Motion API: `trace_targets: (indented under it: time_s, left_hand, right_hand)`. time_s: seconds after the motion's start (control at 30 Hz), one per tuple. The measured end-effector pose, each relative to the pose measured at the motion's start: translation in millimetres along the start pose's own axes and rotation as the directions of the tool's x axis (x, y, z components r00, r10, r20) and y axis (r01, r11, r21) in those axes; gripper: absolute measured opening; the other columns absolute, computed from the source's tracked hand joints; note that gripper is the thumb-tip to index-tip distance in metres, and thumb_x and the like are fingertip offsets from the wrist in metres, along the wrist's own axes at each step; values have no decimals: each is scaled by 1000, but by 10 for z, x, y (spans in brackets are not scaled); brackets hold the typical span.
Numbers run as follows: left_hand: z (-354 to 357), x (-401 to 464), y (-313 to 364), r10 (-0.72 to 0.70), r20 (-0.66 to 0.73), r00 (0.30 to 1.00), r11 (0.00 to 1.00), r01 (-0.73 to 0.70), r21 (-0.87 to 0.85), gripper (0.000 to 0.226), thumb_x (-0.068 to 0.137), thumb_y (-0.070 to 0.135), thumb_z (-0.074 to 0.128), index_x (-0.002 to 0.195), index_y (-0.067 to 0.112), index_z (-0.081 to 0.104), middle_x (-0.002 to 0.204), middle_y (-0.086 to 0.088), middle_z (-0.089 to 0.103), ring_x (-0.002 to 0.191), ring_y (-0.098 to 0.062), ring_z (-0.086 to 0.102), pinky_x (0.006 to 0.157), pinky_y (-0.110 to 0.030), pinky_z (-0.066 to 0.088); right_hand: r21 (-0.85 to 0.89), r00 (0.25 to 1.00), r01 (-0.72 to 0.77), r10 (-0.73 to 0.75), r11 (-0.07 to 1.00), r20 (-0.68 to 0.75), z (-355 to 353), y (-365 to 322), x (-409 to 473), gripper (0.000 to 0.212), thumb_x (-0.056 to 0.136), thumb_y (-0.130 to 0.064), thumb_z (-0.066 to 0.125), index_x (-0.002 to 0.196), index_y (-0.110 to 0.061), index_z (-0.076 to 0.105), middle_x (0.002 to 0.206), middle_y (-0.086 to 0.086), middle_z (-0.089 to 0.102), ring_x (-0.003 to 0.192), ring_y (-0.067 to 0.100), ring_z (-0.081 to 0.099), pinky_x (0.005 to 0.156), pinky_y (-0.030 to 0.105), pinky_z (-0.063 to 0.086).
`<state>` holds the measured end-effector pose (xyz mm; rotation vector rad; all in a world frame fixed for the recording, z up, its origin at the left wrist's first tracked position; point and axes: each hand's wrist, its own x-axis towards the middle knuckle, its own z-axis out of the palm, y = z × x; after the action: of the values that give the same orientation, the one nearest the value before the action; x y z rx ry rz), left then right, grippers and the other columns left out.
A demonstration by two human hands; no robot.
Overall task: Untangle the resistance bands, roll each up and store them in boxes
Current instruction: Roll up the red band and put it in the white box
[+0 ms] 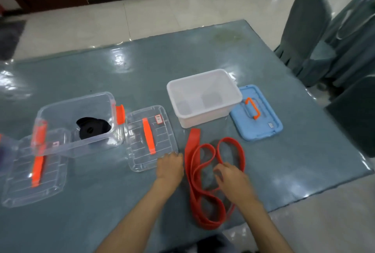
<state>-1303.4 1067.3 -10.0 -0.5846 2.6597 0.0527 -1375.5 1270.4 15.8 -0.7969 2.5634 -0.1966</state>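
Note:
A long red resistance band (192, 171) lies in loose loops on the table in front of me. My right hand (233, 177) rests on its right loops, fingers curled over a strand. My left hand (170, 166) lies just left of the band, fingers bent downward, at the corner of a clear lid (151, 137). A rolled black band (91, 129) sits inside the clear box (77, 123) with orange latches. The white box (204, 98) stands open beyond the red band.
A blue lid (256, 114) with an orange handle lies right of the white box. A second clear lid (34, 173) sits at the left under the clear box's corner. Covered chairs (304, 35) stand at the right. The table's edge runs close under the band.

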Motion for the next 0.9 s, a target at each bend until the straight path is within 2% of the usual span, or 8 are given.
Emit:
trace_targets:
  time_s: [0.13,0.27,0.43,0.6,0.67,0.77,0.83,0.9]
  left_hand:
    - [-18,321,290,-94,-2,996,988,93,-124,33,102,18,46,134,16,54,134,-9,63,125,-33,62,98,-43,52]
    - [-3,562,430,-202,-3,979,894,183,-408,35,104,20,52,137,8,52,132,-18,63,121,-40,62,97,-47,51]
    - [-26,797,518,-406,104,908,509,319,-799,20,105,17,60,110,-1,66,111,-24,71,108,-39,66,86,-40,47]
    - [-53,970,555,-380,218,899,374,365,-853,21,102,11,65,100,-9,71,101,-28,73,95,-36,68,84,-43,49]
    - [-81,997,532,-354,263,897,300,376,-877,13,101,8,67,95,-3,70,91,-21,69,82,-27,62,71,-35,47]
    - [-129,1010,463,-368,370,853,80,425,-902,13,97,7,73,87,11,66,77,-12,61,60,-16,49,51,-25,36]
    - [-171,985,423,-327,458,827,-59,465,-883,10,95,8,76,93,13,67,80,-9,66,60,-14,54,54,-25,42]
    - [-223,950,409,-212,508,835,-88,502,-861,10,96,11,75,105,12,71,90,-8,73,70,-14,63,65,-25,50]
  right_hand:
    - [-8,995,56,-55,998,85,0,275,233,32,103,-32,51,134,-27,59,133,0,58,122,24,63,93,40,54]
    - [34,987,112,-116,993,110,-4,427,430,45,102,-29,53,147,-32,49,135,3,53,121,28,62,91,43,55]
    - [97,976,141,-155,985,151,37,501,633,51,102,-29,54,152,-35,46,137,5,52,119,31,64,92,43,56]
    - [164,972,160,-184,973,144,110,606,719,44,103,-32,53,147,-37,47,134,2,52,117,31,65,89,45,57]
    - [190,973,165,-191,968,129,137,627,728,40,104,-35,53,143,-35,49,133,1,54,117,31,65,88,45,57]
    - [246,976,150,-183,958,116,161,649,752,33,105,-38,53,137,-29,53,127,2,60,115,32,65,88,45,55]
    - [287,980,132,-168,949,104,168,639,782,28,105,-38,55,129,-25,56,123,4,66,113,33,66,88,44,53]
    - [349,988,102,-136,931,74,174,616,811,20,103,-35,60,118,-22,60,115,5,71,109,33,67,86,44,52]
